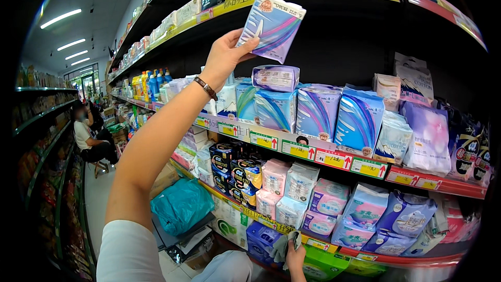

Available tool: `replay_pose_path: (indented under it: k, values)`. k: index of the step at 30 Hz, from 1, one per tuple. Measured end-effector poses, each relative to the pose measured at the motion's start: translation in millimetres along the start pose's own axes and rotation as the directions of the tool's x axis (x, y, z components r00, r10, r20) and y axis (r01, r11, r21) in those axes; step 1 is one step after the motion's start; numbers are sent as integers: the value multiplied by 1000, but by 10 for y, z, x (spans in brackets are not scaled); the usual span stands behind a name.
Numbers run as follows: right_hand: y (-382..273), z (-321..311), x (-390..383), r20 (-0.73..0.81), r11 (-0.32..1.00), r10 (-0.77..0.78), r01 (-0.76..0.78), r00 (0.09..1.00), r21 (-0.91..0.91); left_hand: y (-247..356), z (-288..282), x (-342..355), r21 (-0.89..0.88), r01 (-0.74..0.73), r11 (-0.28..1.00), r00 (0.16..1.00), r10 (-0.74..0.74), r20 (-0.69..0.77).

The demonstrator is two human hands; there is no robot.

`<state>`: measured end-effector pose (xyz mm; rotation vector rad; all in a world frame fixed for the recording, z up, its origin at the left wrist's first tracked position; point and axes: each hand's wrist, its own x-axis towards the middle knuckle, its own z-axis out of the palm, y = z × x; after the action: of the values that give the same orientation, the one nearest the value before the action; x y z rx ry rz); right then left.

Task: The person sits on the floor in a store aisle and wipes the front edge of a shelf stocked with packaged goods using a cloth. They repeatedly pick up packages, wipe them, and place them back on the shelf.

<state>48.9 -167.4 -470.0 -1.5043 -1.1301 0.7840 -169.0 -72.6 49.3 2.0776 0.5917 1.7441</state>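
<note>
My left hand [228,55] is raised in front of the upper shelf. Its thumb and fingers grip a blue and purple pack of sanitary pads [272,28], held tilted. Below that pack, a lilac pack [275,78] lies on top of a row of similar blue packs [317,112] on the middle shelf. Low down by the bottom shelf, my right hand [296,257] is closed around a grey-green cloth [282,246].
Price tags line the middle shelf's edge [297,149]. Smaller packs [297,188] fill the shelf below. A teal plastic bag [182,206] sits to the left, near the floor. Down the aisle [102,198], a person [90,136] sits on a stool, opposite another shelf [47,120].
</note>
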Motion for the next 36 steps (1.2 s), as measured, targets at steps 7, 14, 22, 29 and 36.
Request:
replay_pose_path:
  k: [7,14,22,29,36]
  values:
    - [-80,4,-37,13,1000,-10,10,1000,25,63,317,-49,44,24,999,996,-27,87]
    - [31,22,-18,4,999,2,-2,1000,-37,-33,1039,413,641,-558,527,780,597,189]
    - [336,32,136,-23,995,52,-54,998,-80,-554,1793,1213,685,-533,496,846,307,435]
    - [139,40,192,94,995,16,-25,995,92,-1060,2122,1521,820,-358,446,929,81,361]
    - [200,209,363,-19,987,-1,4,1000,160,-1003,2255,1440,808,-324,491,771,-359,527]
